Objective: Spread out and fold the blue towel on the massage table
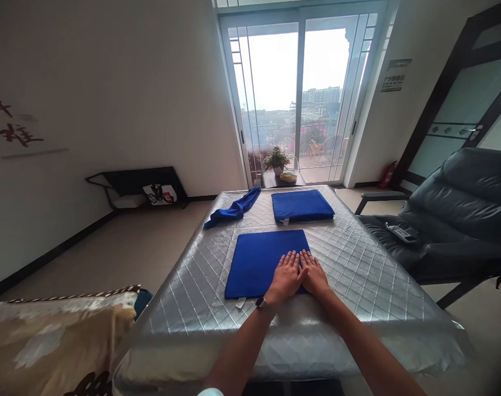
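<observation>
A folded blue towel lies flat on a silver quilted mattress. My left hand and my right hand rest side by side on the towel's near right corner, fingers stretched out flat and touching at the thumbs. A watch is on my left wrist. Farther back lies a second folded blue towel, and to its left a crumpled blue towel.
A black recliner chair with a remote on its seat stands right of the mattress. A patterned cushion sits at the near left. Glass sliding doors, a small plant and a low black shelf lie beyond.
</observation>
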The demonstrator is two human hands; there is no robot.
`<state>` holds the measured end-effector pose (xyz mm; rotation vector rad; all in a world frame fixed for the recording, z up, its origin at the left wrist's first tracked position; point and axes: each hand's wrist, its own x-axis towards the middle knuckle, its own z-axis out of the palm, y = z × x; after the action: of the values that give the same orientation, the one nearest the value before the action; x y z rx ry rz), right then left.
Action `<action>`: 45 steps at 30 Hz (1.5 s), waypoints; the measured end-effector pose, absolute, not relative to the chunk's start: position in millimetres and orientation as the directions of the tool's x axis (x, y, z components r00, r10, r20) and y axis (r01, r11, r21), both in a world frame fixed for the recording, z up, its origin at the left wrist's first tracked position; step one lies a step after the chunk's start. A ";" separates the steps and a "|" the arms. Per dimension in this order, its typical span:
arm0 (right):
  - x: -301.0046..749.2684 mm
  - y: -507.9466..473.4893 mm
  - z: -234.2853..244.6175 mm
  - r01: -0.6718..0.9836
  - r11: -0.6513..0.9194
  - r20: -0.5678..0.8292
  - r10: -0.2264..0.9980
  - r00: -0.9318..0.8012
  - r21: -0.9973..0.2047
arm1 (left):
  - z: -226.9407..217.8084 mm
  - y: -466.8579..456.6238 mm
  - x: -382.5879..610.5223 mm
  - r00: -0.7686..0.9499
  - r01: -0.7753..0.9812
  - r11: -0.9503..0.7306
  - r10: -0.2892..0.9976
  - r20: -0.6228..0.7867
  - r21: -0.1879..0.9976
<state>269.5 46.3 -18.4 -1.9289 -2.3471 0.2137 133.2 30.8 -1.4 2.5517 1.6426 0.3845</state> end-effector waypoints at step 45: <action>276.8 -13.7 -9.2 0.964 0.178 -0.083 0.977 -0.197 -0.196 | -14.9 -6.3 128.1 0.469 0.855 -0.482 0.876 0.112 0.193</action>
<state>276.8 -13.7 -9.2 -1.9508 -2.3631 0.3153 128.1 -6.3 -14.9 2.5975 1.5359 0.2973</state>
